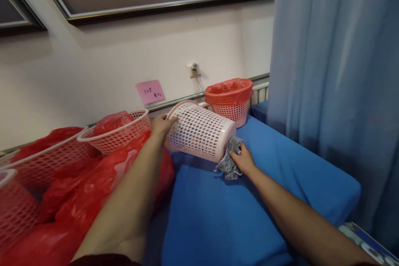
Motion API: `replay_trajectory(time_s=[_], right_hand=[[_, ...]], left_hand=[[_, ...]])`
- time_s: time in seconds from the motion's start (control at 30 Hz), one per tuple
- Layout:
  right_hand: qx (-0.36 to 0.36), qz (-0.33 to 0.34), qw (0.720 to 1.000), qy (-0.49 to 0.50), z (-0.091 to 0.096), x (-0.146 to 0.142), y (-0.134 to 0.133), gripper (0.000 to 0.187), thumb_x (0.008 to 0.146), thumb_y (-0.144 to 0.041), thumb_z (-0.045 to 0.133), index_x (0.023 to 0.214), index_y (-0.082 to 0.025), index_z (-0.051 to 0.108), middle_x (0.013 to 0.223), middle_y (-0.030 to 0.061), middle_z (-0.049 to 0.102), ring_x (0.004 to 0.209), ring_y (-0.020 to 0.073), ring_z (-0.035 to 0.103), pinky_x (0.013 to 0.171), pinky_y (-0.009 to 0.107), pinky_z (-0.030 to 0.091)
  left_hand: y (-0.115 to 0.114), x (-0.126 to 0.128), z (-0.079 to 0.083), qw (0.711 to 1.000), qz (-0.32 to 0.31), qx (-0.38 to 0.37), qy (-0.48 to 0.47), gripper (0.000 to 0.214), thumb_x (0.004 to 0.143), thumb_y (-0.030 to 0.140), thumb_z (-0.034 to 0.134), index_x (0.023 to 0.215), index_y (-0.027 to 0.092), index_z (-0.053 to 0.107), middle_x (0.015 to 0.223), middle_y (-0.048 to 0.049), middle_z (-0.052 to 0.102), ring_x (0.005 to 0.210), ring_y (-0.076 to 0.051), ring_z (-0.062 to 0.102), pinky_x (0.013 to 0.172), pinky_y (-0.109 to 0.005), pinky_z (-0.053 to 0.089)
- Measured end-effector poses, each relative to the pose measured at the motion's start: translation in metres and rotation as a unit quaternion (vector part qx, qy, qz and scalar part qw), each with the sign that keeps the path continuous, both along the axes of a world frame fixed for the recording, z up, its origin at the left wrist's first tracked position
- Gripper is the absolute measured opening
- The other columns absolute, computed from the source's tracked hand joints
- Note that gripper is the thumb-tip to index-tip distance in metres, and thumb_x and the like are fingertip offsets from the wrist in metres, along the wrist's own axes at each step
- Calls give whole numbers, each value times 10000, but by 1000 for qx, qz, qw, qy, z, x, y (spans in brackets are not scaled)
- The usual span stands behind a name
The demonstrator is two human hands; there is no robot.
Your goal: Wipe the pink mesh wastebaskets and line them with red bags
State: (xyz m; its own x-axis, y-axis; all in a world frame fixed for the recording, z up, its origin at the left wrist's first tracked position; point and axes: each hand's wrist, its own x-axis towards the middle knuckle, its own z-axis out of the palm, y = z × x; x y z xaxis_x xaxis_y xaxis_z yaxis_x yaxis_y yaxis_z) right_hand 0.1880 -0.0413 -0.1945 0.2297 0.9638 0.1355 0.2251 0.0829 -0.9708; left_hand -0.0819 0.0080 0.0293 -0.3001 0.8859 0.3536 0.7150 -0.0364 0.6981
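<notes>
A pale pink perforated plastic wastebasket (199,129) is tilted on its side above the blue-covered bed (212,212). My left hand (163,126) is closed on its rim, at the open end. In my right hand (245,158) is a bunched grey speckled cloth (230,162), pressed against the basket's base. Part of the cloth hangs down towards the blue cover. The fingertips of my right hand are partly hidden in the cloth.
Behind stands another wastebasket (232,112) lined with a red bag. At left are several pink baskets (124,133) and red plastic bags (90,191). A blue curtain (330,70) hangs at right. A pink note (150,92) and a socket (193,70) are on the wall.
</notes>
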Motion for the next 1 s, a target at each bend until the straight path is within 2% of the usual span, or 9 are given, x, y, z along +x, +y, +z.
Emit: replay_trajectory(time_s=[0.1,0.2,0.33,0.47,0.6,0.73,0.83,0.93,1.0], right_hand=[[-28,-43,999,18,-4,6,8,477,746,-340,654,1196,-190,605,1136,107,748,1042,272,720,940,404,559],[-48,-60,996,33,-6,9,13,515,723,-333,669,1207,-178,585,1117,113,752,1003,266,731,898,378,576],[-60,-70,995,36,-6,10,12,643,679,-311,716,1267,-123,536,1127,169,744,1006,290,733,913,384,572],[-45,-84,995,21,-1,14,6,718,700,-292,702,1356,-132,457,1190,178,717,1066,293,716,961,383,553],[-6,-83,997,-6,11,22,-5,768,760,-288,653,1456,-129,368,1358,205,618,1215,311,646,1077,441,487],[132,-65,983,-106,25,22,-23,692,844,-266,586,1493,-155,376,1516,207,444,1404,327,473,1165,510,404],[228,35,948,-220,28,12,-39,579,899,-230,546,1471,-211,458,1547,161,394,1403,298,461,1168,472,412],[206,165,907,-328,23,-5,-50,564,875,-177,584,1434,-236,540,1540,138,415,1358,296,485,1125,449,444],[165,218,882,-383,17,-14,-54,595,837,-143,623,1421,-248,568,1533,136,441,1335,313,487,1092,469,456]], left_hand=[[-20,9,10,995,-76,-60,-32,336,689,323,807,938,111,732,867,-120,776,787,-293,733,748,-421,589],[-47,22,21,989,-145,-20,-29,310,704,284,797,973,155,714,838,-41,753,716,-204,692,697,-323,560],[-88,47,16,959,-183,97,193,100,823,226,685,914,192,710,847,-16,713,785,-194,649,737,-300,497],[-117,64,-22,852,-196,103,475,179,927,135,562,920,223,718,919,-62,720,875,-237,634,837,-383,437],[-121,62,-72,776,-226,75,585,186,951,128,561,869,196,713,836,-89,699,855,-263,630,875,-435,409],[-119,54,-111,753,-247,64,606,201,946,111,568,836,166,728,833,-105,708,873,-267,630,932,-454,413],[-123,50,-134,738,-275,52,614,195,930,110,591,814,157,741,803,-97,719,892,-259,637,1047,-467,386],[-135,44,-154,741,-289,54,604,204,940,103,558,980,143,754,971,-124,757,1038,-281,647,1133,-504,336],[-148,38,-165,767,-326,59,549,276,964,120,522,1151,175,717,1191,-130,732,1174,-277,624,1131,-501,360]])
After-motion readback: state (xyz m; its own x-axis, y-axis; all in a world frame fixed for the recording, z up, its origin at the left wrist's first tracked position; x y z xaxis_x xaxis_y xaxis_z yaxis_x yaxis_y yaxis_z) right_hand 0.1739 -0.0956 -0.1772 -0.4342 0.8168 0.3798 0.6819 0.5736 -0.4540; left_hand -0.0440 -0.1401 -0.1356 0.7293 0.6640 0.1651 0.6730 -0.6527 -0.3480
